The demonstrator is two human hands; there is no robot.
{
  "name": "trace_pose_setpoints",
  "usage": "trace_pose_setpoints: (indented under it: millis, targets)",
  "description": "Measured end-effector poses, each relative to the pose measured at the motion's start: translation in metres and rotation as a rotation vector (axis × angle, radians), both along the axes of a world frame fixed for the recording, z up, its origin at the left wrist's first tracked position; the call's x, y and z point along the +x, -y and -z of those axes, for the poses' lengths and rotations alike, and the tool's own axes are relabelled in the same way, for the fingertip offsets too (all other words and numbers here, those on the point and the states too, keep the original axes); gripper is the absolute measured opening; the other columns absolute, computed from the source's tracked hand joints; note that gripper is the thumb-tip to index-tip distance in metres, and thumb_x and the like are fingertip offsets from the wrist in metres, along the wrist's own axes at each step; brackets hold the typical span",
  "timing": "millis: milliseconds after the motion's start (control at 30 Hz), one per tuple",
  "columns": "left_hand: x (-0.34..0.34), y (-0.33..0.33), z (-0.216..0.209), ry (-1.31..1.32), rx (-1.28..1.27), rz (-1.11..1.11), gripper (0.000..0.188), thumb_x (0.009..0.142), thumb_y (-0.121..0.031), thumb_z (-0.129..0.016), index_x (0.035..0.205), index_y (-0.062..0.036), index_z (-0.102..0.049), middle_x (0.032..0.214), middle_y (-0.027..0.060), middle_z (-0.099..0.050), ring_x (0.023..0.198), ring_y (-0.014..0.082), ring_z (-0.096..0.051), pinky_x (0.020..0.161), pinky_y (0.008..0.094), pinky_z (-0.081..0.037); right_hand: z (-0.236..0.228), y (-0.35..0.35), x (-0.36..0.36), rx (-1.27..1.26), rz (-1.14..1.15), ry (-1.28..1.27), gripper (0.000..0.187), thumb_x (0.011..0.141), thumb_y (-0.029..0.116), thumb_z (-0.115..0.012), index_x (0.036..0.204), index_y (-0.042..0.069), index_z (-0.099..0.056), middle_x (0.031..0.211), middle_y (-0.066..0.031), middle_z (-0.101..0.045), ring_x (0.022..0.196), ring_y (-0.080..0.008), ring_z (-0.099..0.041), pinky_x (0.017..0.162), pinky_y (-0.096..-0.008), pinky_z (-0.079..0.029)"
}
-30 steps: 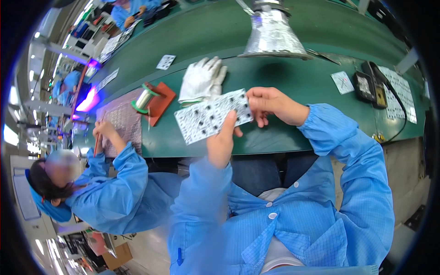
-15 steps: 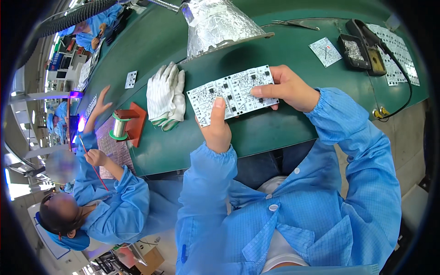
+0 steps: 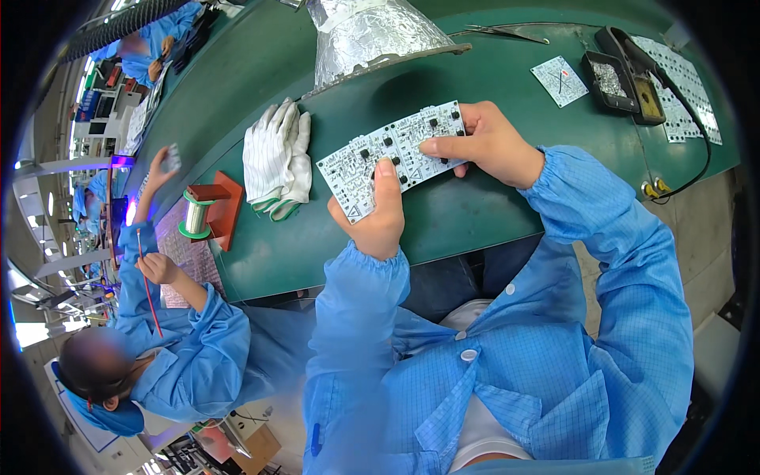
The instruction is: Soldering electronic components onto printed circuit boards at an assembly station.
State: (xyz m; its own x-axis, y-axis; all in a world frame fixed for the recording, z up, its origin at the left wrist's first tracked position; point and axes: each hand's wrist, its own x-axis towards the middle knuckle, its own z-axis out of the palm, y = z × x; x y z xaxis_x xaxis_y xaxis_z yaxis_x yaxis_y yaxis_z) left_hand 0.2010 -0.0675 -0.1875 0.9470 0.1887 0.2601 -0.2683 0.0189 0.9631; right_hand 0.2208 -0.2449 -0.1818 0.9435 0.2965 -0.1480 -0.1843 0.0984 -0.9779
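Probably for steadiness, my left hand (image 3: 378, 212) and right hand (image 3: 492, 148) clamp board (image 3: 406, 150) from both ends, near front edge of table (image 3: 467, 215).

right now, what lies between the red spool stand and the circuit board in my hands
In the head view, white gloves with green-edged cuffs lie on the green table between the red spool stand and the white circuit board.
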Motion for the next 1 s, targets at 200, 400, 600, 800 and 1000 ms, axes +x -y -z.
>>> trace_pose_setpoints:
  millis: [200,400,600,800,1000]
  targets:
    - [0.003,0.005,-0.007,-0.043,0.089,-0.119,0.009,0.079,-0.006,-0.063,0.076,0.0022,-0.061,0.069,0.0016,-0.061,0.052,0.0121,-0.054,0.046,0.0290,-0.045,-0.005,-0.001,-0.007,-0.005,0.072,0.097,0.018,0.078,0.015,-0.068,0.091,0.003,-0.067,0.077,-0.0036,-0.065,0.064,-0.0060,-0.055,0.052,-0.0222,-0.044]
    - [0.016,-0.012,-0.010,-0.219,-0.367,0.183,0.019,0.083,-0.017,-0.057,0.095,-0.0021,-0.054,0.080,0.0054,-0.059,0.056,0.0123,-0.052,0.043,0.0242,-0.039,-0.011,0.009,-0.001,0.116,0.069,0.038,0.024,0.078,0.020,-0.068,0.097,0.005,-0.063,0.084,-0.0027,-0.065,0.066,-0.0066,-0.055,0.050,-0.0209,-0.041]
    - [0.018,-0.017,0.001,-0.263,-0.437,0.312,0.017,0.086,-0.018,-0.054,0.095,-0.0037,-0.054,0.081,0.0044,-0.058,0.056,0.0121,-0.050,0.044,0.0245,-0.037,-0.011,0.004,-0.003,0.073,0.051,0.041,0.027,0.078,0.021,-0.068,0.100,0.006,-0.061,0.086,-0.0023,-0.065,0.068,-0.0060,-0.055,0.050,-0.0203,-0.042]
    - [0.017,-0.015,-0.002,-0.262,-0.436,0.320,0.018,0.087,-0.019,-0.054,0.096,-0.0035,-0.054,0.081,0.0045,-0.059,0.057,0.0113,-0.051,0.043,0.0235,-0.038,-0.007,0.004,-0.002,0.072,0.037,0.049,0.026,0.079,0.020,-0.068,0.100,0.005,-0.061,0.087,-0.0025,-0.065,0.067,-0.0057,-0.055,0.050,-0.0202,-0.042]
    - [0.015,-0.012,-0.005,-0.242,-0.406,0.331,0.019,0.087,-0.019,-0.054,0.097,-0.0027,-0.054,0.081,0.0053,-0.059,0.059,0.0108,-0.052,0.043,0.0231,-0.038,-0.003,-0.002,-0.009,-0.032,0.108,0.206,0.022,0.078,0.015,-0.070,0.095,0.002,-0.062,0.084,-0.0017,-0.064,0.066,-0.0056,-0.053,0.051,-0.0211,-0.041]
